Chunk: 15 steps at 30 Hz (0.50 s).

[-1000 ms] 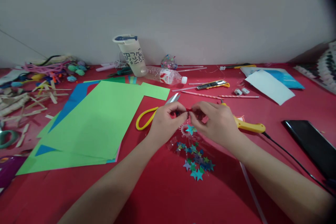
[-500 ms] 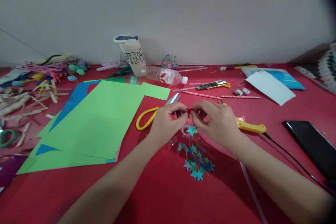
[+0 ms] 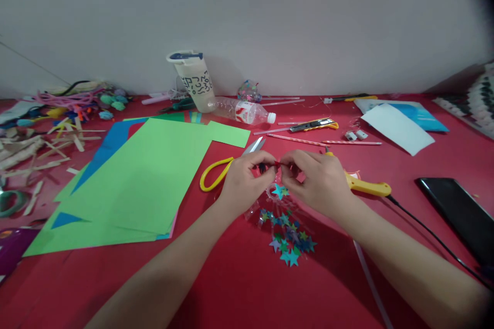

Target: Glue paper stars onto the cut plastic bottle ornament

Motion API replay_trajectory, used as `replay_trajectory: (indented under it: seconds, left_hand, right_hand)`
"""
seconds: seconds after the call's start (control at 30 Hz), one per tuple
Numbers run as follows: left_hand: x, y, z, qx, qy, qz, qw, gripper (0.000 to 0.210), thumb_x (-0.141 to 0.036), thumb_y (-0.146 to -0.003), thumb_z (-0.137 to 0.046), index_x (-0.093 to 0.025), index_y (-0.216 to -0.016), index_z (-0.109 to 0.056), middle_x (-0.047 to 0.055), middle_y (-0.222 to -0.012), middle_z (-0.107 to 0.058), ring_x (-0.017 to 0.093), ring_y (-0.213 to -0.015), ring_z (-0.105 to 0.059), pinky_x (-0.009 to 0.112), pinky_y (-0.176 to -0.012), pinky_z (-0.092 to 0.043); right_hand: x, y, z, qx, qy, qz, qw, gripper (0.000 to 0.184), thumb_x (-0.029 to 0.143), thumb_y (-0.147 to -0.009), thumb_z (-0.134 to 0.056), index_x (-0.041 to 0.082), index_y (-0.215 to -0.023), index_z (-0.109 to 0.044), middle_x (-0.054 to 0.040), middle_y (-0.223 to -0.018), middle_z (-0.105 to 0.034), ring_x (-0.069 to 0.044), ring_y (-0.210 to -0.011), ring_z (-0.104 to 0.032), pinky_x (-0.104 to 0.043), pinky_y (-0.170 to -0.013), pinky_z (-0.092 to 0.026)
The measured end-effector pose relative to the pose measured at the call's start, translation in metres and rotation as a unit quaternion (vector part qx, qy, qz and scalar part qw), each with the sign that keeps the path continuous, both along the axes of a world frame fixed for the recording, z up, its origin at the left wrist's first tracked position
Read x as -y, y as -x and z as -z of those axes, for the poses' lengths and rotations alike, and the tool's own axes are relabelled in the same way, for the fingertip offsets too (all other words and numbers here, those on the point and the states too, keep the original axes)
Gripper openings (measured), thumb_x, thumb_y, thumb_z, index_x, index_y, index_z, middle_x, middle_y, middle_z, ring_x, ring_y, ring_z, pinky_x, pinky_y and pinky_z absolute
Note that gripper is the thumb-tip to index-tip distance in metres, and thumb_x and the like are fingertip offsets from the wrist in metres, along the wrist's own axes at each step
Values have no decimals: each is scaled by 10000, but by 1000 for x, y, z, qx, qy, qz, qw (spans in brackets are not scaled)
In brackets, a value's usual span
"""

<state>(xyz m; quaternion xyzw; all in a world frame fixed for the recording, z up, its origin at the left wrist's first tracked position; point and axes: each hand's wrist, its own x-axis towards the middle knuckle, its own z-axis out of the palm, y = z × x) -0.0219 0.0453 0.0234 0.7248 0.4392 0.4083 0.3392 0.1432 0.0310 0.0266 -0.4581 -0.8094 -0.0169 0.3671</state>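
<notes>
Over the middle of the red table, my left hand (image 3: 247, 181) and my right hand (image 3: 317, 177) meet fingertip to fingertip. Both pinch a tiny red piece (image 3: 277, 163), mostly covered by the fingers; its kind is too small to tell. Just below the fingers is a clear plastic ring-like part (image 3: 273, 191) with a blue star (image 3: 278, 192) at it. Several shiny paper stars (image 3: 293, 239) in blue, green and purple lie in a heap nearer me. Yellow-handled scissors (image 3: 216, 174) rest partly behind my left hand. A yellow glue-gun-like tool (image 3: 368, 186) with a black cord lies beyond my right wrist.
Green paper sheets (image 3: 135, 175) cover the left side. Behind my hands lie a plastic bottle (image 3: 247, 111), a box cutter (image 3: 314, 124) and striped straws (image 3: 297, 139). A white cup (image 3: 195, 82) leans there. A black phone (image 3: 455, 216) is at right, wooden sticks (image 3: 38, 151) at left.
My fingers have shifted very slightly around the red piece, and my right hand has edged a little left. Everything else on the table looks the same.
</notes>
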Motion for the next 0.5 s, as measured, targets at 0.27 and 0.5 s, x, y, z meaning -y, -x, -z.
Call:
replay_trajectory:
  seconds: [0.27,0.5]
  left_hand:
    - [0,0,1,-33,-21,3,999,107,-114,-761,-554,-193,-785,-623,-12,-748,-643,124,-721,-593,240,-696,-474]
    - [0,0,0,-35,-19,3,999,106,-122,-761,-551,-189,-779,-630,-7,-743,-644,129,-715,-592,245,-694,-480]
  right_hand:
    - [-1,-1,2,17,-20,-3,1000,80,160,-769,-507,179,-759,-584,30,-597,-625,-89,-504,-558,-221,-498,-359]
    - [-2,-1,2,27,-11,-1,1000,99,163,-784,-492,177,-760,-586,25,-592,-617,-92,-498,-554,-222,-487,-349]
